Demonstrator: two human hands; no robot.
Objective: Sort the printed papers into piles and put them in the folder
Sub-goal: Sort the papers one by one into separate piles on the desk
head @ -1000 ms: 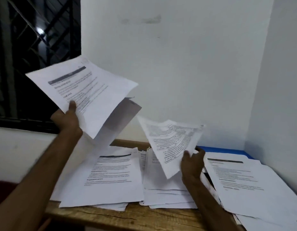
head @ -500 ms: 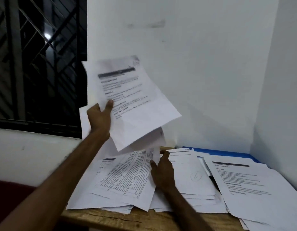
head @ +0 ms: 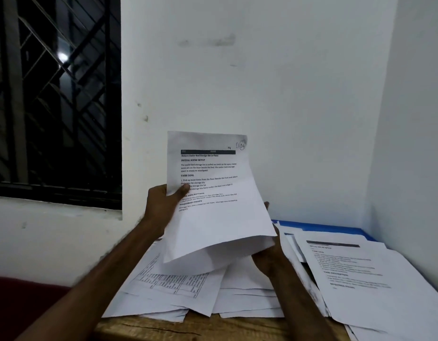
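Note:
I hold a small stack of printed sheets upright above the table, its top page showing a black header bar and text. My left hand pinches its left edge, thumb on the front. My right hand supports the stack from behind and below on the right; its fingers are mostly hidden by the paper. Below lie three piles: a left pile topped by a table-printed sheet, a middle pile, and a right pile. The blue folder lies under the right pile against the wall.
The wooden table stands in a white-walled corner, its front edge showing below the piles. A barred dark window is at the left. The right pile overhangs the table's right front.
My right hand laid the table-printed sheet on the left pile, then rose to the held stack. My left hand brought that stack from the upper left to the centre.

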